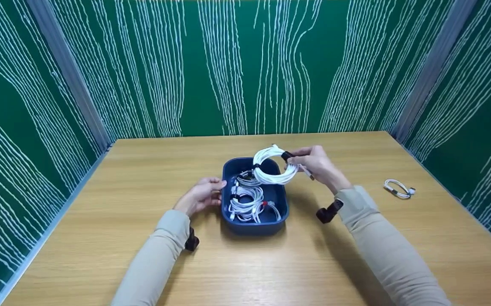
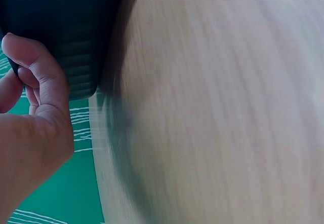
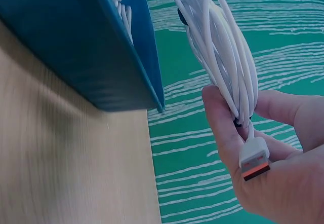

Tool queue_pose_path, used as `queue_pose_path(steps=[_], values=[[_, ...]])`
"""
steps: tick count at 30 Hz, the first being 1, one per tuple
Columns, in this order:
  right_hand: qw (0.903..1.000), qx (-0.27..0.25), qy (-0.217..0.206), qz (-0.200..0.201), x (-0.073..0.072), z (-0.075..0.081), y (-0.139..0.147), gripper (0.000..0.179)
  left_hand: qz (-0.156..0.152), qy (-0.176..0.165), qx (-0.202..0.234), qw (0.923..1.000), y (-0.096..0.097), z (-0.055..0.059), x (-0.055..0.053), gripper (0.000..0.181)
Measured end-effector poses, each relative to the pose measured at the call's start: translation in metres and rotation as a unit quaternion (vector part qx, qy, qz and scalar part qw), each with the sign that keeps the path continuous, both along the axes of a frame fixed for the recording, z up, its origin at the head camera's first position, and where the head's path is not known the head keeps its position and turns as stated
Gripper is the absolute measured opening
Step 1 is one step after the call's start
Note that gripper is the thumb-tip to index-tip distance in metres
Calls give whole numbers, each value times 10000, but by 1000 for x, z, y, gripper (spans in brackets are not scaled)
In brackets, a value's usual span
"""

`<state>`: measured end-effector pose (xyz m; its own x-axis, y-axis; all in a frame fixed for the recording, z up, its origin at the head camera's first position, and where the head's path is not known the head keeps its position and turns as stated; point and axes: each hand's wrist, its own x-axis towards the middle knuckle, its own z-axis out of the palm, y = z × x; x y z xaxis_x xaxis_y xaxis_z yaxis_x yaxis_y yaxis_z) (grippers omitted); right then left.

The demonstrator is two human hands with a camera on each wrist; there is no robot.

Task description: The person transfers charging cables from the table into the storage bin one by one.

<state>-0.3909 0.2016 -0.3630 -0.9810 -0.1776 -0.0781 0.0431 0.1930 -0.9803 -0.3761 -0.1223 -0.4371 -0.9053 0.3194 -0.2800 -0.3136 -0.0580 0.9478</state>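
My right hand point(image 1: 316, 163) pinches a coil of white cable point(image 1: 266, 177) by its black tie, above the right part of a dark blue plastic bin point(image 1: 254, 229). The right wrist view shows the cable's USB plug point(image 3: 254, 158), orange inside, hanging beside the palm. My left hand point(image 1: 202, 195) grips the bin's left rim, its fingers bent against the outer wall in the left wrist view. Several coiled cables point(image 1: 245, 208) lie in the bin, most with dark ties and one with a red tie point(image 1: 265, 203). The held coil hides part of the bin's far right.
A small coiled cable point(image 1: 398, 190) lies alone on the wooden table point(image 1: 151, 178) to the right. Green panels point(image 1: 254, 68) with white wavy lines stand behind the table and along both sides. Each wrist carries a small black camera point(image 1: 329, 211).
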Motion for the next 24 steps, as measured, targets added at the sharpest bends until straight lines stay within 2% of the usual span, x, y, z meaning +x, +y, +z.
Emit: queue_pose_path(steps=[6,13,18,24], values=[[9999,84,97,18,2,-6,-16,35,55,-19,-30,10000,0,1,1,8],[9995,-256,35,194,5,-8,-30,36,90,-34,-71,9999,0,1,1,7],[9994,-241,71,247,7,-8,-37,37,24,34,-45,10000,0,0,0,8],[9967,563,180,551,13,-7,-41,36,17,43,-42,10000,1,-1,0,11]])
